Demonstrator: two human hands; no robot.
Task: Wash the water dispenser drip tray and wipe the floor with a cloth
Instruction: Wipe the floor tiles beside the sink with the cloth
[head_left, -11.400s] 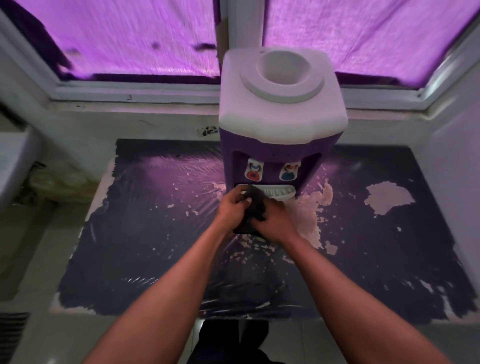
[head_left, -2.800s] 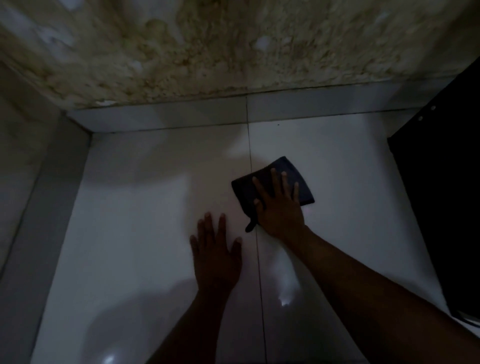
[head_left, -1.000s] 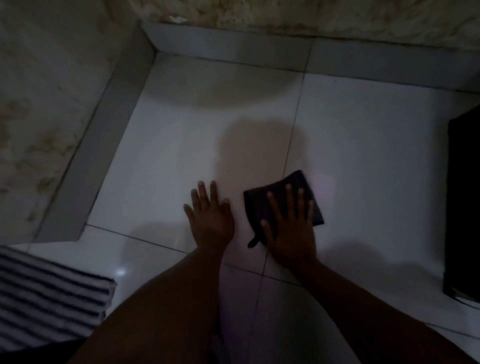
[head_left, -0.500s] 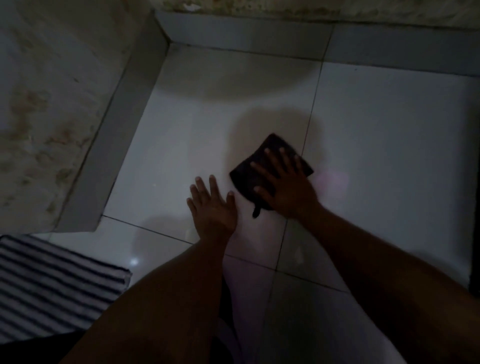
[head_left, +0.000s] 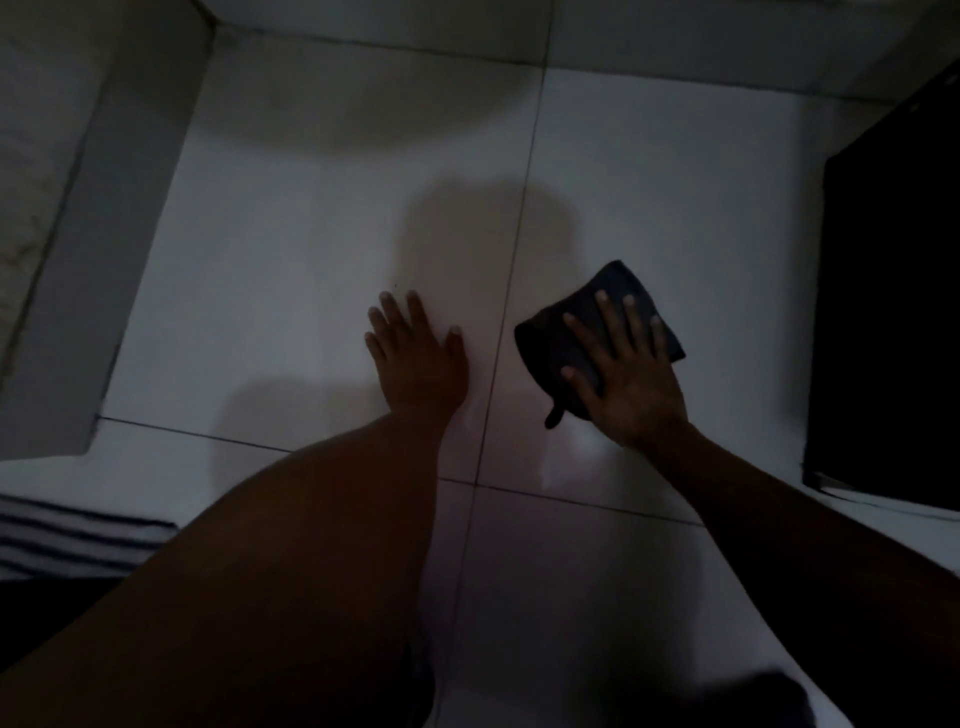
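Observation:
A dark folded cloth (head_left: 571, 338) lies flat on the white tiled floor (head_left: 291, 260). My right hand (head_left: 626, 374) presses down on the cloth with its fingers spread over it. To its left, my left hand (head_left: 415, 358) rests palm-down on the bare tile, fingers apart, holding nothing. A grout line runs between the two hands. The water dispenser and its drip tray are out of view.
A grey skirting (head_left: 104, 249) and stained wall bound the floor on the left, and another skirting runs along the far edge. A black cabinet or box (head_left: 893, 312) stands at the right. A striped mat (head_left: 67, 540) lies at the lower left.
My right hand has slid the cloth to the right across the grout line, away from my left hand. My left hand has stayed planted on the tile.

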